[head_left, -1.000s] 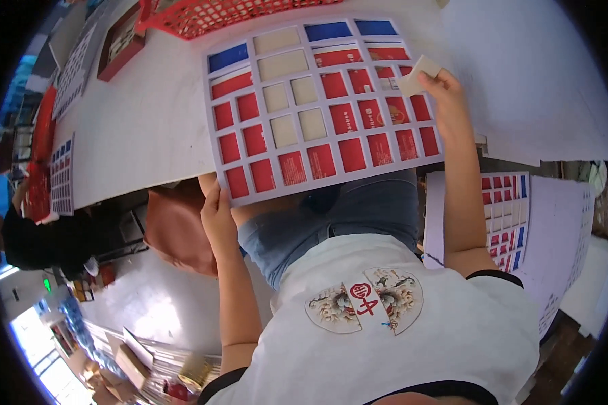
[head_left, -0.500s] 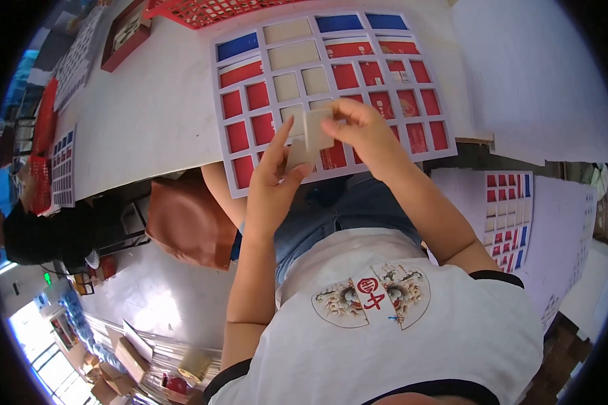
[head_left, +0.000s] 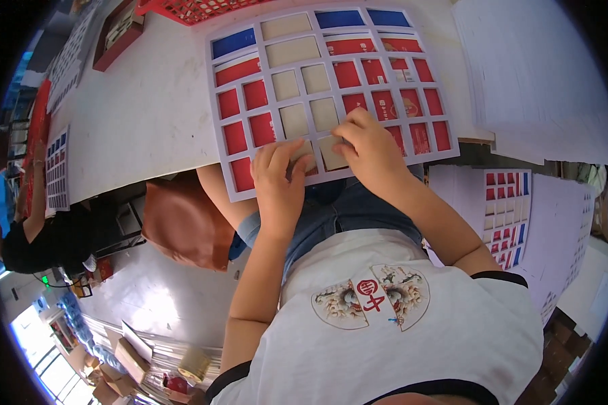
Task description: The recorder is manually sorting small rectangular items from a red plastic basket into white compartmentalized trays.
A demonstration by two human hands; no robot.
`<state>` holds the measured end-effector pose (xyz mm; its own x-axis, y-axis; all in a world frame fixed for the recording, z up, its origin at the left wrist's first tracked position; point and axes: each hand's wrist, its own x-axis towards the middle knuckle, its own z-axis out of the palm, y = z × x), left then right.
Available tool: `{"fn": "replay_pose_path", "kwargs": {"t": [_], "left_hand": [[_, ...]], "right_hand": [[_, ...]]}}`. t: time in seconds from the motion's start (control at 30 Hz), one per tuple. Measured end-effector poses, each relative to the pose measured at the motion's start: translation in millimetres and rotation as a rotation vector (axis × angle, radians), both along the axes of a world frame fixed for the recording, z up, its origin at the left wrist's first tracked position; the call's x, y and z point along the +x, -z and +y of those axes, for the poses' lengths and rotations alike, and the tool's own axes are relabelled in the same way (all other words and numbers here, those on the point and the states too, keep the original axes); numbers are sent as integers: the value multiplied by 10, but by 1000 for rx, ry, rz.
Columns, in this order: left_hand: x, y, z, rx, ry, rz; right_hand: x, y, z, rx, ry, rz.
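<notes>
A white grid frame (head_left: 269, 102) with many rectangular openings lies at the table's front edge, partly over my lap. Red and blue printed pieces show in its outer openings, and plain beige pieces (head_left: 292, 52) fill the middle ones. At the near edge, my left hand (head_left: 279, 179) has its fingers and thumb closed around a tilted beige piece (head_left: 302, 152) over a bottom opening. Beside it, my right hand (head_left: 371, 150) presses bent fingertips on the edge of another beige piece (head_left: 332, 154), which sits in the neighbouring opening. The fingers partly cover both pieces.
A red plastic basket (head_left: 189, 9) stands beyond the frame. To the left, a dark red box (head_left: 120, 32) holds pale pieces. Large white sheets (head_left: 534, 81) are stacked at the right. Another filled grid frame (head_left: 507, 217) lies lower right. A person in black (head_left: 47, 236) works at far left.
Both hands have lowered from above the frame and moved apart. The right-hand beige piece, held upright before, now lies in a bottom opening. The frame has shifted slightly left in the picture.
</notes>
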<state>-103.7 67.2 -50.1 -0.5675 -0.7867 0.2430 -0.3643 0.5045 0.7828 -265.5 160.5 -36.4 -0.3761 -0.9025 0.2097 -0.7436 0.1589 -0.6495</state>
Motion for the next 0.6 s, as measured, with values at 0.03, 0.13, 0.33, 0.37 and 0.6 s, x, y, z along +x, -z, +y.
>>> {"fn": "replay_pose_path", "kwargs": {"t": [0.03, 0.13, 0.33, 0.37, 0.6], "left_hand": [[6, 17, -13, -118, 5, -28], [30, 39, -66, -220, 38, -134], [147, 25, 24, -309, 225, -298], [180, 13, 41, -291, 264, -318], [202, 54, 51, -401, 274, -388]], "right_hand": [[13, -13, 31, 55, -12, 155], [119, 68, 146, 23, -1, 331], [253, -42, 399, 20, -113, 393], [259, -25, 422, 18, -107, 391], [153, 179, 328, -15, -204, 610]]}}
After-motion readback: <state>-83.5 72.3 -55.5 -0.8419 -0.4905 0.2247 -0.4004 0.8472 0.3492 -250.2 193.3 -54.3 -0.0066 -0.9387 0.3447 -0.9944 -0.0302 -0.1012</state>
